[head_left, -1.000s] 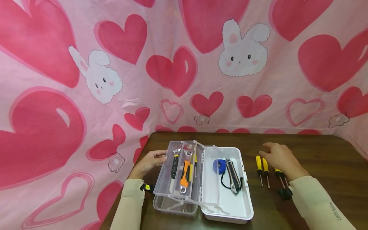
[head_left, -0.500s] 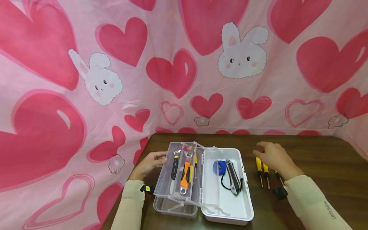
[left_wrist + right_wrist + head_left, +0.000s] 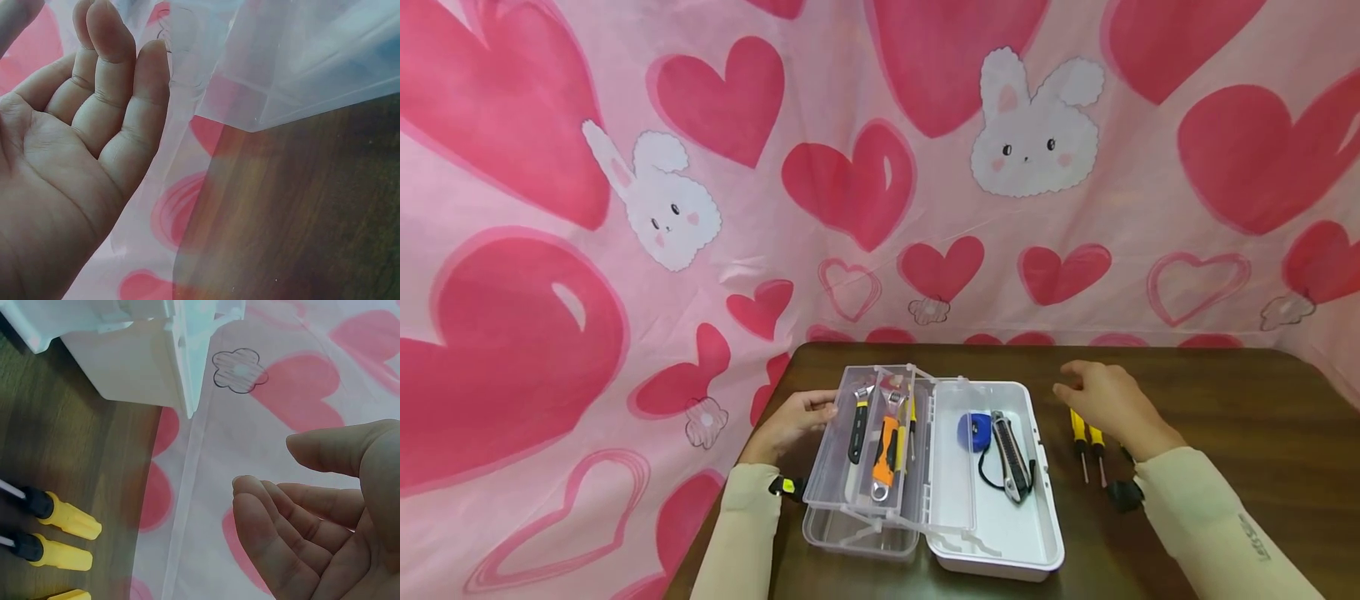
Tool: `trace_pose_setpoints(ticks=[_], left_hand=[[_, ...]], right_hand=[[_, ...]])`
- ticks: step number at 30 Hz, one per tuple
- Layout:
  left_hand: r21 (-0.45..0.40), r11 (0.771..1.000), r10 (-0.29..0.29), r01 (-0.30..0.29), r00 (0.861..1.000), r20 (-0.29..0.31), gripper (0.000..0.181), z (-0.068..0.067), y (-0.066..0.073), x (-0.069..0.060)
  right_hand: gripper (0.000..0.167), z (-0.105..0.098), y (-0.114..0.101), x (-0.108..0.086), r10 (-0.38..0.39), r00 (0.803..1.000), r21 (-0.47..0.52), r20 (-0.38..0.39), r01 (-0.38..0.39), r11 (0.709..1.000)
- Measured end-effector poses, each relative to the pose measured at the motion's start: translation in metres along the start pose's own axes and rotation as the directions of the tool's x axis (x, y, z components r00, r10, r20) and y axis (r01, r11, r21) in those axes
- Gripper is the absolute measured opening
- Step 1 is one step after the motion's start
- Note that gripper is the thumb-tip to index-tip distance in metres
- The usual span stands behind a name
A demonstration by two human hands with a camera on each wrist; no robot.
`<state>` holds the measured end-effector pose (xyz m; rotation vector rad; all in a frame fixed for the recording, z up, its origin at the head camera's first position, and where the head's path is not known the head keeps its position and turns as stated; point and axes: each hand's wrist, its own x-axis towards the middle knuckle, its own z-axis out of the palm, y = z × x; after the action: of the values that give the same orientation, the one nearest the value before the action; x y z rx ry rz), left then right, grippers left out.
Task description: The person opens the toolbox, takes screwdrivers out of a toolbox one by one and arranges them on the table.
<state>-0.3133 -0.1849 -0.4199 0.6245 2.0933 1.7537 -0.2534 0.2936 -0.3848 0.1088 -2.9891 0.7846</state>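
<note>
The clear tray [image 3: 833,475] looks like the weak spot: it sits raised over the clear lid [image 3: 822,535], left of the white toolbox base [image 3: 1026,533], so a bump from the left hand [image 3: 793,423] could rock it and shift the black-handled adjustable wrench [image 3: 857,437] and the orange adjustable wrench [image 3: 886,454]. On the right, at least three yellow-handled screwdrivers [image 3: 74,519] lie on the wooden table [image 3: 1240,408]; a low sweep could roll them out of line.

The left hand comes in from the left, fingers loosely bent beside the tray's edge and gripping nothing visible; whether they touch it, I cannot tell. The right hand [image 3: 1108,404] hangs over the far ends of the screwdriver handles, empty, its thumb held apart from gently curved fingers, a moderate gap between.
</note>
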Motion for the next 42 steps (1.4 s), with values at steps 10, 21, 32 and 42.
trace_pose_setpoints(ticks=[10,21,32,42], left_hand=[[0.006,1.0,0.004,-0.004,1.0,0.01,0.043,0.0,0.003,-0.001],[0.024,1.0,-0.015,0.015,1.0,-0.001,0.044,0.0,0.005,0.002],[0.027,1.0,-0.013,0.014,0.999,-0.034,0.045,-0.01,-0.025,0.009],[0.031,1.0,0.001,0.001,0.999,-0.039,0.051,-0.009,-0.026,0.008]], right_hand=[[0.059,-0.001,-0.01,0.002,0.009,0.999,0.015,0.032,-0.009,1.0],[0.06,-0.001,-0.018,0.002,0.024,0.999,0.024,0.046,-0.025,0.999],[0.057,0.001,-0.027,0.002,-0.015,0.999,0.009,0.037,0.015,1.0],[0.055,0.004,-0.029,-0.002,-0.027,0.999,-0.011,0.027,0.027,1.0]])
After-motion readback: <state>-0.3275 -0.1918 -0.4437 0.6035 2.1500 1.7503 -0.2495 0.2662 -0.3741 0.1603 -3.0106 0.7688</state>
